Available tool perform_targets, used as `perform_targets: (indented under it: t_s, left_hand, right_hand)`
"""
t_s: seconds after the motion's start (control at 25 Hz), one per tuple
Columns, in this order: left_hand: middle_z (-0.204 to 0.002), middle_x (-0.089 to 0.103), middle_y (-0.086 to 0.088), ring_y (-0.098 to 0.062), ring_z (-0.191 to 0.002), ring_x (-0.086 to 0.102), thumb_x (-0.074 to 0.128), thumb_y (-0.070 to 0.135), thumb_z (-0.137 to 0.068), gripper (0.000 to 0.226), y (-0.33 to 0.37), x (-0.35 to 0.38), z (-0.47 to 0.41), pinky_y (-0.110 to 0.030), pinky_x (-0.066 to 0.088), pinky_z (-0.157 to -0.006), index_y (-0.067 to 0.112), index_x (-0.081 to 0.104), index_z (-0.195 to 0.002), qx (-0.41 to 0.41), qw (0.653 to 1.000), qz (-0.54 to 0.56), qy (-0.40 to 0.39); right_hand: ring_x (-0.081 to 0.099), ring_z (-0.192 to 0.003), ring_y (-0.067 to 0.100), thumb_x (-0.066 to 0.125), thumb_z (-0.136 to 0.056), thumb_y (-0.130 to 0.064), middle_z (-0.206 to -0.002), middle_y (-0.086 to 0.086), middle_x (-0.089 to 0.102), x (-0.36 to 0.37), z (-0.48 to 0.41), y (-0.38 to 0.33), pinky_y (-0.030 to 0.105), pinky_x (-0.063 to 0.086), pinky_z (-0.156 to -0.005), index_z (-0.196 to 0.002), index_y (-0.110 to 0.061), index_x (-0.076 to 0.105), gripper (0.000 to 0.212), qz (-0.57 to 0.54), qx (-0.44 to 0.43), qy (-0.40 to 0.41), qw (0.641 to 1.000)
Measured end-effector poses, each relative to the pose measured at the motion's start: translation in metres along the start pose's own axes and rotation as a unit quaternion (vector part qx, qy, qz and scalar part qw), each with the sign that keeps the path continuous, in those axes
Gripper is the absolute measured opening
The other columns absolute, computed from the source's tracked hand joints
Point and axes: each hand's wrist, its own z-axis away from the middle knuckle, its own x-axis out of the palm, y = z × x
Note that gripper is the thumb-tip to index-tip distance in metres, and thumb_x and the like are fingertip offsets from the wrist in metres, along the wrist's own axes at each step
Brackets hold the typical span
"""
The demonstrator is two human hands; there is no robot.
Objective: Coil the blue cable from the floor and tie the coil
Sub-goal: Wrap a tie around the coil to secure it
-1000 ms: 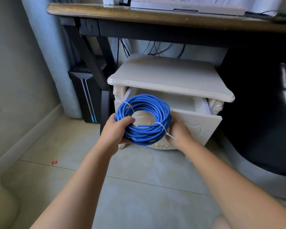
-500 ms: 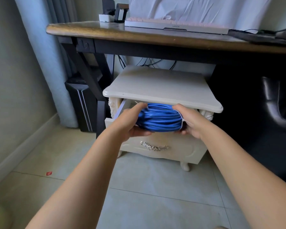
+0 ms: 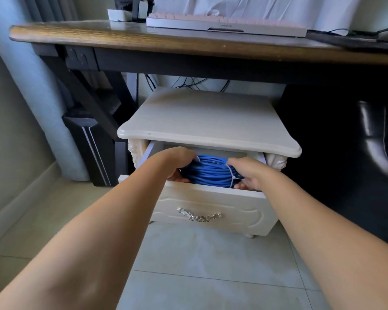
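Observation:
The blue cable (image 3: 211,172) is wound into a tight coil bound by white ties, one showing at its right side. It lies flat, down inside the open drawer (image 3: 213,209) of a white nightstand. My left hand (image 3: 177,161) grips the coil's left edge, fingers curled under it. My right hand (image 3: 248,173) holds the coil's right edge beside the white tie. The far and lower parts of the coil are hidden by the drawer front and the nightstand top.
The white nightstand (image 3: 208,121) stands under a dark wooden desk (image 3: 143,41) carrying a keyboard (image 3: 224,24). A black computer tower (image 3: 92,148) is to its left, a black chair (image 3: 376,139) to its right. Pale tiled floor (image 3: 211,276) lies in front.
Both hands carried the coil from in front of the drawer, laid it flat, and lowered it into the drawer. The camera moved closer.

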Motion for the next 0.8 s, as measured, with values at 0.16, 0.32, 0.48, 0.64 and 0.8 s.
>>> perform_targets:
  t_s: [0.16,0.32,0.48,0.64,0.8]
  left_hand:
    - [-0.107,0.055,-0.016,-0.029,-0.09,0.056,0.053,0.022,-0.098,0.031,-0.001,0.013,-0.015,-0.035,0.051,-0.08,0.0,0.056,-0.119,0.031,0.997,-0.07,0.018]
    - [-0.113,0.049,-0.007,-0.026,-0.105,0.051,0.056,0.031,-0.097,0.041,-0.005,0.017,-0.009,-0.031,0.039,-0.085,0.003,0.054,-0.127,0.068,0.983,-0.168,0.019]
    - [-0.126,0.056,0.003,-0.018,-0.115,0.052,0.061,0.065,-0.082,0.064,-0.007,0.005,0.013,-0.027,0.037,-0.094,0.02,0.059,-0.127,0.114,0.948,-0.294,-0.052]
    - [-0.142,0.049,0.008,-0.012,-0.128,0.047,0.078,0.047,-0.076,0.074,-0.017,-0.009,0.039,-0.024,0.035,-0.104,0.029,0.048,-0.141,0.206,0.888,-0.406,-0.065]
    - [-0.113,0.059,0.004,-0.015,-0.096,0.055,0.083,0.04,-0.071,0.054,-0.038,-0.005,0.039,-0.03,0.047,-0.084,0.026,0.061,-0.118,0.336,0.866,-0.36,0.093]
  right_hand:
    - [0.058,-0.063,0.025,0.047,-0.1,-0.021,-0.094,0.015,0.06,0.002,-0.022,0.012,0.029,0.055,-0.049,-0.102,-0.005,0.053,0.017,-0.012,0.007,0.023,1.0]
    - [0.065,-0.077,0.029,0.049,-0.101,-0.026,-0.121,0.016,0.06,0.001,-0.026,0.016,0.03,0.056,-0.062,-0.127,-0.003,0.052,0.035,-0.006,0.008,0.002,1.0]
    - [0.059,-0.115,0.023,0.055,-0.092,-0.055,-0.138,-0.004,0.051,-0.004,0.003,0.014,0.036,0.049,-0.093,-0.138,-0.024,0.048,0.057,0.131,-0.085,-0.027,0.987]
    - [0.058,-0.115,0.007,0.077,-0.08,-0.039,-0.127,-0.01,0.057,-0.011,0.047,0.017,0.022,0.044,-0.099,-0.135,-0.037,0.051,0.061,0.205,-0.212,-0.115,0.949]
    - [0.053,-0.103,0.013,0.079,-0.079,-0.027,-0.106,-0.007,0.055,0.0,0.053,0.022,0.029,0.045,-0.091,-0.116,-0.029,0.058,0.042,0.282,-0.306,0.021,0.909]
